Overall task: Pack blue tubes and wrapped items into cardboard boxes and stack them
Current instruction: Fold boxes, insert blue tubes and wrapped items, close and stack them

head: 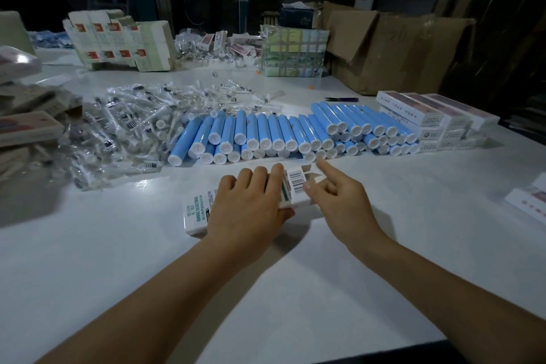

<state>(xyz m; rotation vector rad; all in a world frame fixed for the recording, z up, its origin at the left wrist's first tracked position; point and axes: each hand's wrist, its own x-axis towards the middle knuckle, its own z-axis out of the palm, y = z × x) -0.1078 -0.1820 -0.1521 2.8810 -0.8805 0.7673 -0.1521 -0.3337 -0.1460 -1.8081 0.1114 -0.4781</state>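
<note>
The small white cardboard box (236, 207) with teal lettering and a barcode is lying flat on the white table (295, 289) just in front of you, and your left hand (248, 207) is holding it, fingers curled over its top and thumb under its near edge. Your right hand (339, 198) is touching the box's open end flap, index finger pointing out, the other fingers loosely curled around nothing. Just beyond the box, the row of blue plastic tubes with white caps (295, 133) is lying stacked in layers. The heap of clear-wrapped items (124, 130) is sitting to their left, and the stack of packed white boxes (434, 121) is standing at their right end.
</note>
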